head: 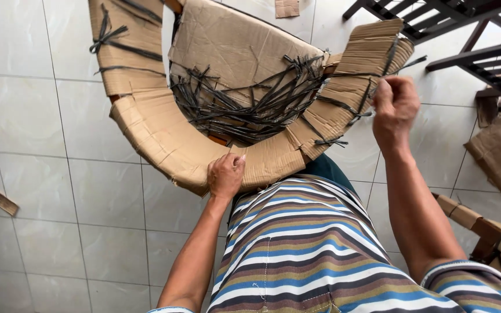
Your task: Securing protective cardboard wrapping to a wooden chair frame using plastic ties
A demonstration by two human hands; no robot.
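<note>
Here the left hand point(225, 175) presses the curved brown cardboard-wrapped frame point(158, 133) at centre; the right hand point(394, 107), fisted, pulls a black plastic strap point(372, 87), which could snap or tear the cardboard.

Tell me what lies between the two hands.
In the head view, between the left hand and right hand runs the cardboard-wrapped curved frame, bound with dark straps.
</note>
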